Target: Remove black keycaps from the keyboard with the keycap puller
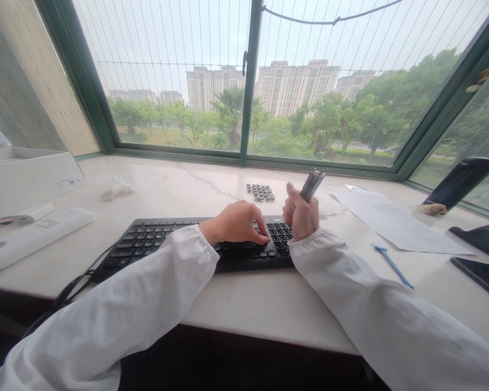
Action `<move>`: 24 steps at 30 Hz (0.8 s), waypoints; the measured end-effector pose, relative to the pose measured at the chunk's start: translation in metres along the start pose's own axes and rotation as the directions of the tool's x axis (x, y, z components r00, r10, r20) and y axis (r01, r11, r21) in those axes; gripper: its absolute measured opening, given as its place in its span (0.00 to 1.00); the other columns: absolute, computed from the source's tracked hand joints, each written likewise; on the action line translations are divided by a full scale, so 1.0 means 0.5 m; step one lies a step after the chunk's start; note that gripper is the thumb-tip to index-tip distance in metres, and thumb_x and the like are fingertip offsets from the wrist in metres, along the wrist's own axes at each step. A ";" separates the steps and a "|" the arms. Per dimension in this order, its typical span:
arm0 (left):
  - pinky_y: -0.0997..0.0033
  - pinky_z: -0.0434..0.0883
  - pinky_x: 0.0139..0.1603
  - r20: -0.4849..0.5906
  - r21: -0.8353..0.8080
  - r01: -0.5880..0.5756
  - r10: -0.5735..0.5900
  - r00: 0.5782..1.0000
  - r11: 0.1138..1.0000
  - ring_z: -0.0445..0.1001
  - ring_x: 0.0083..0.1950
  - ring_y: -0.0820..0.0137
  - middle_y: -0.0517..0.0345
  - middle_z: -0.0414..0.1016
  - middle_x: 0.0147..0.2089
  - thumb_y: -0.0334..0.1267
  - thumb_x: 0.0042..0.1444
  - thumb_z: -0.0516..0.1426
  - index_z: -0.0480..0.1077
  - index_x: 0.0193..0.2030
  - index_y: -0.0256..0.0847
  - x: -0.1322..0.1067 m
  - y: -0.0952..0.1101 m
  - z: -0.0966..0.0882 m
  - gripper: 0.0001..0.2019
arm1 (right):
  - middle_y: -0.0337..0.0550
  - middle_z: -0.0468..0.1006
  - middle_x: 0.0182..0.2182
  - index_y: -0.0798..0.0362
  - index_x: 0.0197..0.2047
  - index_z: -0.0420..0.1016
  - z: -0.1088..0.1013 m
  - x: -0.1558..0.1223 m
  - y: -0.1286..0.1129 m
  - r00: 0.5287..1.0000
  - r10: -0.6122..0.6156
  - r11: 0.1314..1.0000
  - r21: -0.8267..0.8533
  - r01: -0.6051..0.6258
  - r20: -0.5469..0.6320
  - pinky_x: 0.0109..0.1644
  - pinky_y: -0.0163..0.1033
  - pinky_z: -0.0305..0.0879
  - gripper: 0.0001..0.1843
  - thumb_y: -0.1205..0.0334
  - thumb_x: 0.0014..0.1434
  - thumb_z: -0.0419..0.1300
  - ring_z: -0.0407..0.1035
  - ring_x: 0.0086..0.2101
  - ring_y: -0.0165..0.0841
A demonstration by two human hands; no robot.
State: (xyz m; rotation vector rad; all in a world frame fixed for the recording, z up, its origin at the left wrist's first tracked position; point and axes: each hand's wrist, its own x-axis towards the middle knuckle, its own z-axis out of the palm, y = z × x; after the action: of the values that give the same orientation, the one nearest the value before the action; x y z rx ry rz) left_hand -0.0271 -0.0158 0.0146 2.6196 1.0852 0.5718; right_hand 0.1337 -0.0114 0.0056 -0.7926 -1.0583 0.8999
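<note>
A black keyboard (146, 244) lies before me at the table's front. Its number pad (280, 237) shows bare square sockets with the keycaps off. My left hand (238, 222) bends over the keys left of the pad, thumb and forefinger pinched together at the key surface. Whatever is between those fingertips is hidden. Held upright in my closed right hand (302, 216), above the pad's right edge, is a dark keycap puller (313, 183) with metal prongs at its top. Behind the keyboard, several loose black keycaps (261, 191) lie in rows.
Right of the keyboard are a blue plastic stick (393, 266), a printed paper sheet (399, 220) and a phone (481, 277). At left stand a white box (28, 176) and a white power strip (36, 239). A cable (71, 290) hangs over the front edge. Windows close off the back.
</note>
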 end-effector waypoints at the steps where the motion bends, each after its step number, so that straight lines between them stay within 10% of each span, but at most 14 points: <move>1: 0.73 0.64 0.34 -0.004 0.012 0.005 -0.005 1.000 1.000 0.71 0.30 0.71 0.59 0.78 0.29 0.46 0.43 0.64 0.80 0.29 0.45 0.000 0.002 0.000 0.10 | 0.27 0.47 0.09 0.48 0.16 0.46 -0.001 0.003 0.001 1.000 0.016 1.000 0.009 -0.016 -0.001 0.12 0.33 0.35 0.30 0.48 0.52 0.63 0.41 0.10 0.21; 14: 0.74 0.63 0.31 0.158 -0.223 0.159 -0.125 0.979 0.962 0.72 0.31 0.70 0.58 0.79 0.28 0.48 0.40 0.65 0.81 0.34 0.41 0.006 -0.017 -0.010 0.16 | 0.29 0.45 0.07 0.49 0.13 0.43 0.024 -0.025 0.031 0.940 0.322 0.937 0.108 -0.333 0.108 0.12 0.33 0.36 0.32 0.46 0.54 0.60 0.41 0.09 0.21; 24: 0.75 0.64 0.33 0.198 -0.282 0.160 -0.105 0.975 0.946 0.73 0.33 0.70 0.59 0.79 0.28 0.48 0.40 0.65 0.81 0.35 0.41 0.007 -0.027 -0.007 0.16 | 0.30 0.49 0.08 0.50 0.14 0.46 0.029 -0.048 0.030 0.952 0.212 0.968 0.086 -0.235 0.220 0.13 0.32 0.38 0.32 0.44 0.53 0.61 0.42 0.11 0.22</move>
State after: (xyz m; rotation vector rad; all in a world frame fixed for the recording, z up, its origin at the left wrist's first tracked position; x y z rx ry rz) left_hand -0.0349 -0.0035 0.0138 2.2698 1.0219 0.4212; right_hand 0.1110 -0.0249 -0.0123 -0.7461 -1.1040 1.2476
